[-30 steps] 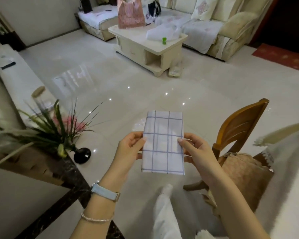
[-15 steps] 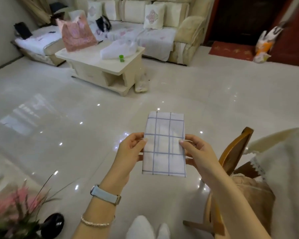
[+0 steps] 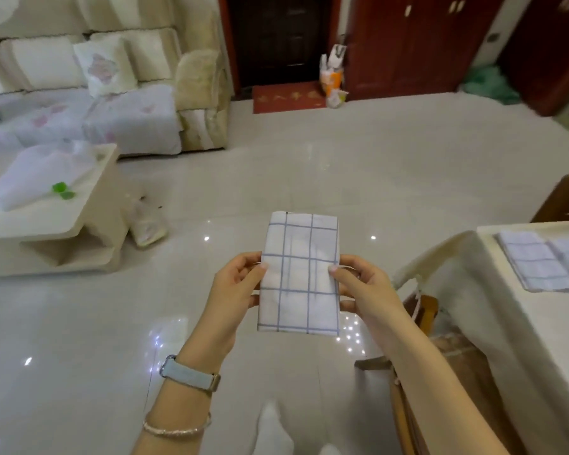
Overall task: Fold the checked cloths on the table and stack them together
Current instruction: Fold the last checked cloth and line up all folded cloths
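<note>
Pinching the upright checked cloth [image 3: 298,274] by its long edges, left hand [image 3: 235,289] and right hand [image 3: 365,289] hold it left of the tabletop's [image 3: 547,328] folded cloths [image 3: 536,261], right hand's grip nearer.

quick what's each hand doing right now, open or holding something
left hand: pinching the left edge of the folded checked cloth, held up in the air.
right hand: pinching the right edge of the same cloth.
</note>
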`<state>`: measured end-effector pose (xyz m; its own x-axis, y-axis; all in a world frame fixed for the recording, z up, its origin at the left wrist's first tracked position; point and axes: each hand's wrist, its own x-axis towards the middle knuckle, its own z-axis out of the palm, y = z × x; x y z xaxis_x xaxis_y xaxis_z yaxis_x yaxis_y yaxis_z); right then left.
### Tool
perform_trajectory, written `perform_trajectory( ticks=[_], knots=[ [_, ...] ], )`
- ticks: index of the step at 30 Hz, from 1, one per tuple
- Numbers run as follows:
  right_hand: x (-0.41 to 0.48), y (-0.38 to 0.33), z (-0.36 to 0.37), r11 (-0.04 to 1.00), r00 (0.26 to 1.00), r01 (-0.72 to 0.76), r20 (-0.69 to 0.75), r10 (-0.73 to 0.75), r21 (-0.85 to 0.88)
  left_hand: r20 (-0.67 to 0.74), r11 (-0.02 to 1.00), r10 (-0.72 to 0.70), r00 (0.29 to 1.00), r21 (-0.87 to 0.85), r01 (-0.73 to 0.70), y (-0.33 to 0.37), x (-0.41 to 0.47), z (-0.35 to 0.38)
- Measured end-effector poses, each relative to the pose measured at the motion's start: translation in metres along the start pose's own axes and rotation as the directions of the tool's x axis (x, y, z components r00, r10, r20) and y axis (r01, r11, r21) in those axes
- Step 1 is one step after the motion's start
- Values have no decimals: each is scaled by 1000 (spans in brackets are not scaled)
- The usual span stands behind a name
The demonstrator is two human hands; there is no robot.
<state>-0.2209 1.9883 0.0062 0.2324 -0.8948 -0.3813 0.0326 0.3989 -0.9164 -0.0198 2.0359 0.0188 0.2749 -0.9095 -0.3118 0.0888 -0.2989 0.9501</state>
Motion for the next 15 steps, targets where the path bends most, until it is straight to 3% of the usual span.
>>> perform_trajectory(
  ticks=[7, 15],
  knots=[
    [65, -38, -15, 995, 976, 38, -218, -17, 89, 249, 993, 10, 968, 115, -40, 49, 123, 35],
    [140, -71, -97, 973, 879, 119, -476, -11, 196, 499, 981, -40, 866, 183, -60, 73, 248, 154]
  ],
)
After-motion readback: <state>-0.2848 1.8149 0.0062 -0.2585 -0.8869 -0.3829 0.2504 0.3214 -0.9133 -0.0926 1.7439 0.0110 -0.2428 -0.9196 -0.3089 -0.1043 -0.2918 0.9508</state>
